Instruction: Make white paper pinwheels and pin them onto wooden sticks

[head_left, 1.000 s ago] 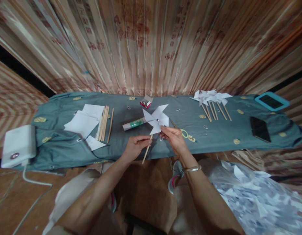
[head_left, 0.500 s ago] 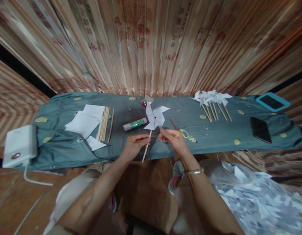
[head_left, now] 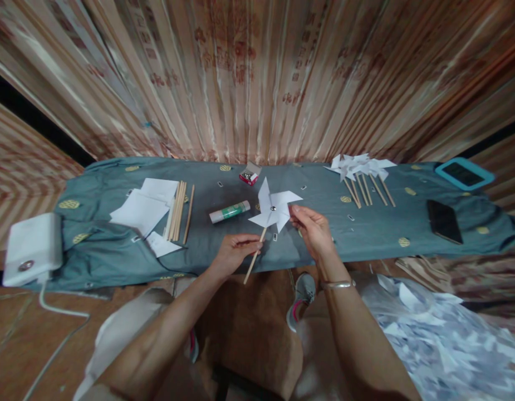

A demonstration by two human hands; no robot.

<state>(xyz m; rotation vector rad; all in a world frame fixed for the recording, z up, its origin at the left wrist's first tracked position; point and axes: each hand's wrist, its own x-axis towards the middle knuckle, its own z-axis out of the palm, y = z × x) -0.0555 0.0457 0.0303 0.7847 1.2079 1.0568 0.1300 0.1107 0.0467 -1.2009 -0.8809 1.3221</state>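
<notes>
A white paper pinwheel [head_left: 278,207] with a shiny pin at its centre is held above the front of the table. My left hand [head_left: 239,249] pinches its wooden stick [head_left: 253,262] between thumb and fingers, below the paper blades. At the right side of the blades is my right hand [head_left: 312,225], its thumb and index finger closed at a blade's edge. Behind the pinwheel lies a small red box [head_left: 248,176] of metal pins with its flap up. A green and white glue stick [head_left: 230,212] lies to the left. My right hand mostly hides the scissors.
White paper sheets [head_left: 142,213] and wooden sticks [head_left: 180,211] lie on the left, near a white box with a cable [head_left: 34,249]. Several finished pinwheels [head_left: 361,167] are at back right, with a phone [head_left: 444,221] and blue-framed device [head_left: 465,173] beyond. Below right, a plastic bag [head_left: 441,328] holds paper pieces.
The pinwheel and my left hand have shifted slightly right and toward me. My right hand has moved right and up to the blade's edge, covering the scissors; the red box is uncovered.
</notes>
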